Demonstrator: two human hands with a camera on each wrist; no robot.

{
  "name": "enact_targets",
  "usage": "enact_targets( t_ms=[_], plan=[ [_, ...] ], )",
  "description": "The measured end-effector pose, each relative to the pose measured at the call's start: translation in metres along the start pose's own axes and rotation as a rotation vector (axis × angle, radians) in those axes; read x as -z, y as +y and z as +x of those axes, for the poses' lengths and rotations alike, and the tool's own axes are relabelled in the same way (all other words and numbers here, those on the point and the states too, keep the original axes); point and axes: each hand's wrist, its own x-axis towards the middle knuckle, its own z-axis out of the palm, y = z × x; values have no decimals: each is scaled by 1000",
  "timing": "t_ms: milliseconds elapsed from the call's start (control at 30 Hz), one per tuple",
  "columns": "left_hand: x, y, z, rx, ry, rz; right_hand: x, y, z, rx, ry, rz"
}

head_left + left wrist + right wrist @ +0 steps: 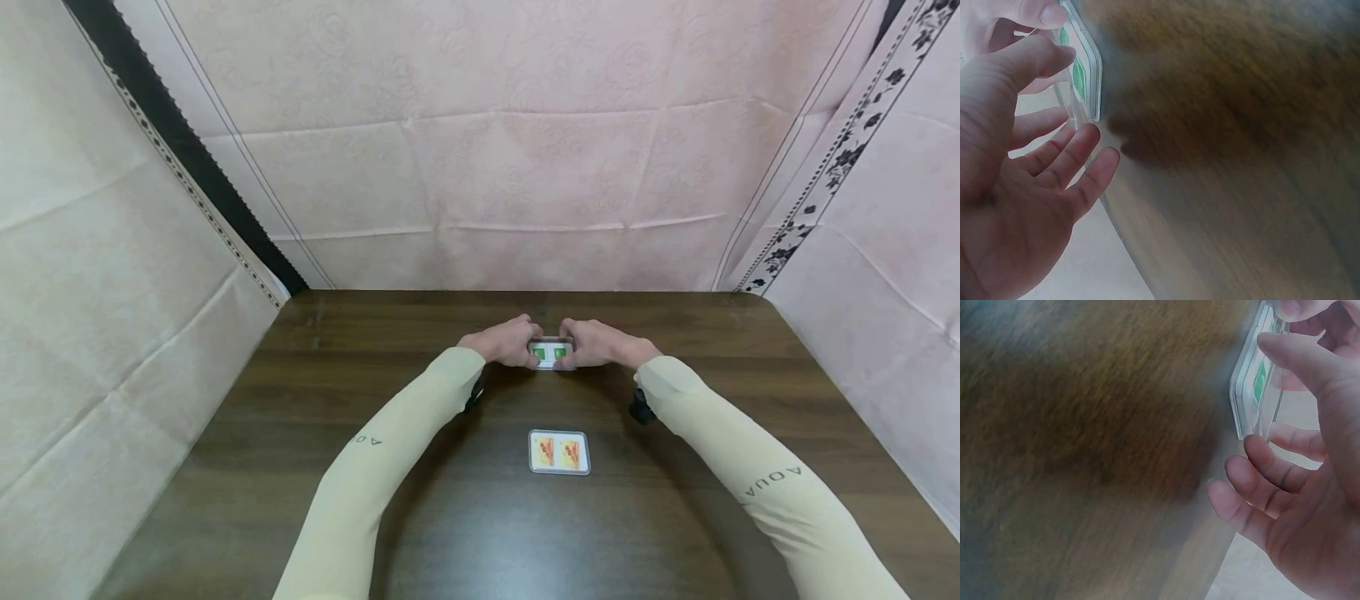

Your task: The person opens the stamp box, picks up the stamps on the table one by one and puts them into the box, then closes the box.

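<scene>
Toward the far side of the table, both hands hold a small clear plastic card case (550,352) with a white card and two green pictures inside. My left hand (511,341) pinches its left end, my right hand (597,342) its right end. In the left wrist view, the thumb lies over the case (1092,81) while the lower fingers spread out beside it. A thin clear sheet, seemingly its cover (1270,412), stands slightly apart from the case in the right wrist view. Nearer me lies a second clear case (558,452) with two orange pictures.
The brown wooden table (300,467) bears both cases. Its far edge meets a pale cloth curtain (480,167), and similar cloths hang at the left and right. Cream sleeves (397,467) cover both forearms.
</scene>
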Motion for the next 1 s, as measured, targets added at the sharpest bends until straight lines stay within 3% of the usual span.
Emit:
enact_targets(
  t_ms=[233,500,1000],
  plan=[
    [-1,1,-1,-19,0,1,-1,0,-3,-3,-1,8],
    [-2,0,-2,18,1,-5,-2,-1,-2,1,-6,22],
    [-3,0,-2,24,-12,5,-4,-2,-2,2,-5,5]
  ],
)
